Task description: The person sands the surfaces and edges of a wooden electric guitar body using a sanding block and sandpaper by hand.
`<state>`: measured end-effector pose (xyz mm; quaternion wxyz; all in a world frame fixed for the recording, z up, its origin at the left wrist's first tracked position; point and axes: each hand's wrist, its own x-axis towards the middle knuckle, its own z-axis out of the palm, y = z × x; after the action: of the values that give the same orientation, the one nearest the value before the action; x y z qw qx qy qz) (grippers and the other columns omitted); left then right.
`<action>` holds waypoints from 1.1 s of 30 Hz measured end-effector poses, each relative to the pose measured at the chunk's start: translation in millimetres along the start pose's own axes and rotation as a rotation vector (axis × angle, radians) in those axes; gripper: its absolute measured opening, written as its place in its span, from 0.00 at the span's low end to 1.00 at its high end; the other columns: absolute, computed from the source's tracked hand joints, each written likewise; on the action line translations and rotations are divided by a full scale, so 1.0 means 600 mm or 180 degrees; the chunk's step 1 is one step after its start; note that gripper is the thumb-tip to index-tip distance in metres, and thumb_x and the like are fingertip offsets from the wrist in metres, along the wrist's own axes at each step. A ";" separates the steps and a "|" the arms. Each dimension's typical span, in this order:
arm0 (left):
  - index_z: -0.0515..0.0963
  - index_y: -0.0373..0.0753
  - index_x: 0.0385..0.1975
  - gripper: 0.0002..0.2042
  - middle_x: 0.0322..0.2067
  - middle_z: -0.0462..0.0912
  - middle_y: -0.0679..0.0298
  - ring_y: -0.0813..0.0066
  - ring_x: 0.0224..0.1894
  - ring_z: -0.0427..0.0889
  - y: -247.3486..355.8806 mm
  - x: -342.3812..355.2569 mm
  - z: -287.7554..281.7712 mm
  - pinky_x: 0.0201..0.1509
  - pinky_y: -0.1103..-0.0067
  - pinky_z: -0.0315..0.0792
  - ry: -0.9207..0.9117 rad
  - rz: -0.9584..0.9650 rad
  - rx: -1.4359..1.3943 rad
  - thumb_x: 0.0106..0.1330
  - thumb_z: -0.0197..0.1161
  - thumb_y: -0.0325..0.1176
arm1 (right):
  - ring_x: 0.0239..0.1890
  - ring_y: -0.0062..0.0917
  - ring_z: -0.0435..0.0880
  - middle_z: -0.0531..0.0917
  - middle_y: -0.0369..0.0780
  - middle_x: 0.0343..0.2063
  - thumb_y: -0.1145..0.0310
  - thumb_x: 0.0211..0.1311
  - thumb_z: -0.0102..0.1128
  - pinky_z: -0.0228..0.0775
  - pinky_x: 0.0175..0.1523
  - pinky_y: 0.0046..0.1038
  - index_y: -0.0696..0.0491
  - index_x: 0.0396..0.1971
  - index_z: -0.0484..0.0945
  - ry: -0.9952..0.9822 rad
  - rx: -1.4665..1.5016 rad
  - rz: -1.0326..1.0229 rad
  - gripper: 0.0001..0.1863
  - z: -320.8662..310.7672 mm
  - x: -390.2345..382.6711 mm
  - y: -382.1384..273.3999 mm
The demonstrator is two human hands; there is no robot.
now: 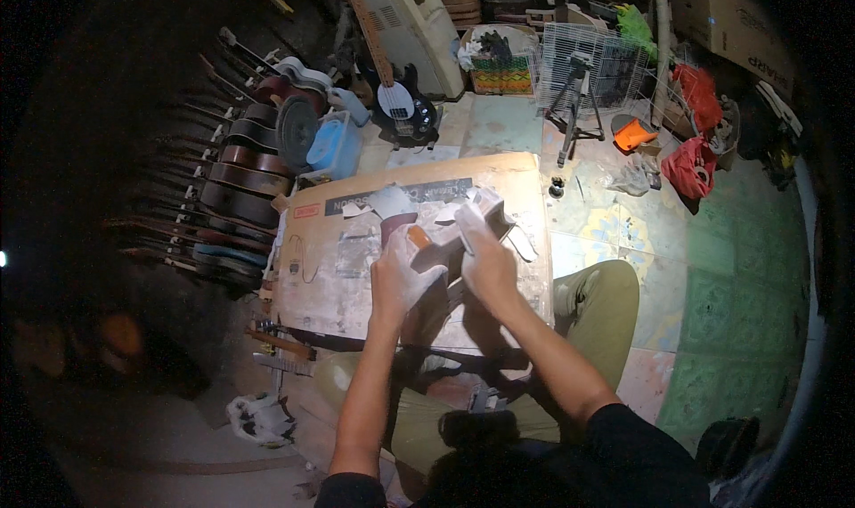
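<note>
Both hands are coated in pale dust over a worn cardboard sheet (312, 276). My left hand (398, 268) is closed round a pale workpiece with an orange-brown part (419, 236), its exact shape partly hidden by the fingers. Beside it my right hand (481, 259) grips the upper right part of a pale angular piece (490, 207), touching or joined to the left one; I cannot tell which. Scraps of white abrasive-looking paper (521, 241) and a dark reddish piece with a white top (394, 201) lie just beyond the hands.
A row of guitars (240, 178) lines the left, with an electric bass (405, 116) at the back. A blue tub (329, 143), wire cage (614, 72), tripod (570, 107), orange object (634, 134) and red bags (690, 170) stand beyond the cardboard, on floor tiles.
</note>
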<state>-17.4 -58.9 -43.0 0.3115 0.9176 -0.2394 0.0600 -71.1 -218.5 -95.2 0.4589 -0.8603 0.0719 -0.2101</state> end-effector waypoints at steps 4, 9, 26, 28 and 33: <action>0.72 0.33 0.56 0.39 0.47 0.82 0.47 0.48 0.47 0.83 -0.026 -0.030 0.022 0.49 0.64 0.78 0.0311 0.0240 0.0192 0.41 0.81 0.40 | 0.59 0.46 0.76 0.76 0.50 0.59 0.82 0.50 0.47 0.70 0.63 0.36 0.53 0.58 0.76 -0.0305 0.0523 -0.0159 0.31 -0.022 -0.038 -0.019; 0.74 0.36 0.53 0.38 0.48 0.82 0.49 0.53 0.49 0.83 -0.007 -0.027 0.022 0.52 0.67 0.76 0.0058 -0.0176 -0.0009 0.39 0.83 0.40 | 0.58 0.43 0.77 0.76 0.48 0.59 0.80 0.52 0.47 0.72 0.61 0.35 0.54 0.57 0.77 -0.0495 0.0230 -0.0371 0.29 -0.039 -0.049 -0.039; 0.78 0.40 0.50 0.29 0.47 0.82 0.53 0.51 0.52 0.79 -0.051 0.035 -0.015 0.57 0.63 0.73 -0.0333 0.0809 -0.0007 0.44 0.78 0.37 | 0.49 0.16 0.80 0.75 0.42 0.63 0.75 0.67 0.45 0.70 0.32 0.13 0.62 0.65 0.68 0.0215 0.1896 0.0936 0.25 -0.124 -0.059 0.109; 0.79 0.38 0.46 0.25 0.44 0.82 0.52 0.49 0.51 0.79 -0.018 0.034 -0.014 0.56 0.64 0.72 -0.0215 0.0858 -0.0262 0.45 0.76 0.36 | 0.57 0.22 0.76 0.74 0.45 0.63 0.77 0.67 0.46 0.64 0.50 0.20 0.64 0.63 0.68 0.0135 0.2073 0.1268 0.24 -0.120 -0.068 0.089; 0.79 0.37 0.41 0.20 0.41 0.82 0.53 0.50 0.46 0.79 0.006 0.025 0.004 0.52 0.64 0.72 0.0285 0.0889 -0.0187 0.49 0.74 0.35 | 0.55 0.25 0.78 0.79 0.47 0.56 0.78 0.68 0.49 0.69 0.57 0.23 0.66 0.59 0.71 0.0814 0.2125 0.1750 0.21 -0.124 -0.084 0.069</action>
<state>-5.9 -68.7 -39.4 0.3373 0.8623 -0.3523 0.1367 -145.7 -282.6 -107.8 0.7375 -0.5811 0.2822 -0.1967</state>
